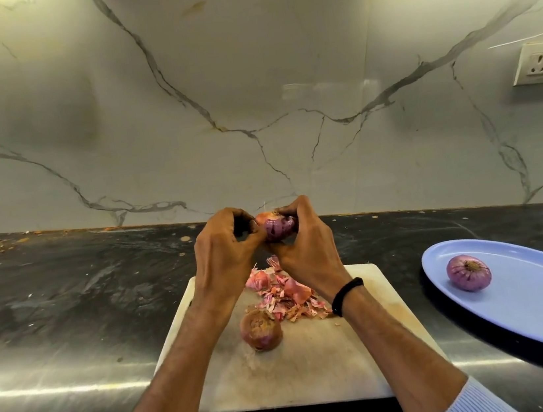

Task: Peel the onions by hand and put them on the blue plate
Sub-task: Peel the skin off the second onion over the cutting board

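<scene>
Both hands are raised together above the far edge of the board and clamped on one partly peeled onion (278, 227). The left hand (223, 246) has its fingers curled in, pinching at the onion's left side. The right hand (303, 246) cups it from the right, with fingers over the top and thumb underneath. Purple flesh shows between the two hands, and a bit of dry orange skin remains at the top. One black wristband (346, 296) circles the right wrist.

Below the hands lies one white cutting board (302, 371), which rests on the dark bench (71, 318). One loose pile of pink and orange onion skins (285, 295) sits on the board's far half. Just nearer than the pile, touching its edge, stands one unpeeled onion (260, 331), brown and papery.

To the right, well apart from the board, is one blue plate (535, 309). It carries one peeled onion (468, 272), glossy purple, near its left end.

That makes three onions in all: one in the hands, one on the board and one on the plate.

Behind the bench rises a white marble wall (245, 71) with grey veins. One white socket (538, 63) is fixed on it at the right.
</scene>
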The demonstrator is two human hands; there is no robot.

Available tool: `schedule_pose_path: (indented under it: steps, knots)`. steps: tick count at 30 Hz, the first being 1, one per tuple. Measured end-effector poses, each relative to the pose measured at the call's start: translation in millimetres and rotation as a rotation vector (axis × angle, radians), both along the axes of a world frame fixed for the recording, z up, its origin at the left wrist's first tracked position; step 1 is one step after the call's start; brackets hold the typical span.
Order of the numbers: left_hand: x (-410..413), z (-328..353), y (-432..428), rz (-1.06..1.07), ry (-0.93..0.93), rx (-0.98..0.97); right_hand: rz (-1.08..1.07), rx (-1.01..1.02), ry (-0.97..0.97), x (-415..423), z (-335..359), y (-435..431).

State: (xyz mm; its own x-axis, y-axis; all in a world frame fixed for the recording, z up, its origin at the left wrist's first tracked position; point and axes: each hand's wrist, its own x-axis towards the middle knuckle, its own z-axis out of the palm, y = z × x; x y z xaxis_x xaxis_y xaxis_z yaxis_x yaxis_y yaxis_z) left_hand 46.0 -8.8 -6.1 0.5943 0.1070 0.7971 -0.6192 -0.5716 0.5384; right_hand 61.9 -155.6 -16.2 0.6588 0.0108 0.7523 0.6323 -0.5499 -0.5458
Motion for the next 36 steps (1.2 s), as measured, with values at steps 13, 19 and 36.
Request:
schedule_pose_path:
  steps: [13,19,36]
  knots:
    - [0.6,2.5,-2.2,-0.104,0.039,-0.068,-0.063,-0.027,-0.058,5.8,-1.3,-4.1]
    - [6.7,-0.3,-2.4,-0.068,-0.076,0.055,-0.079,-0.029,-0.097,12.4,-3.0,-6.9]
    - [17.6,1.0,-13.8,-0.174,0.142,-0.094,0.046,0.102,0.036,9.2,4.1,-12.5]
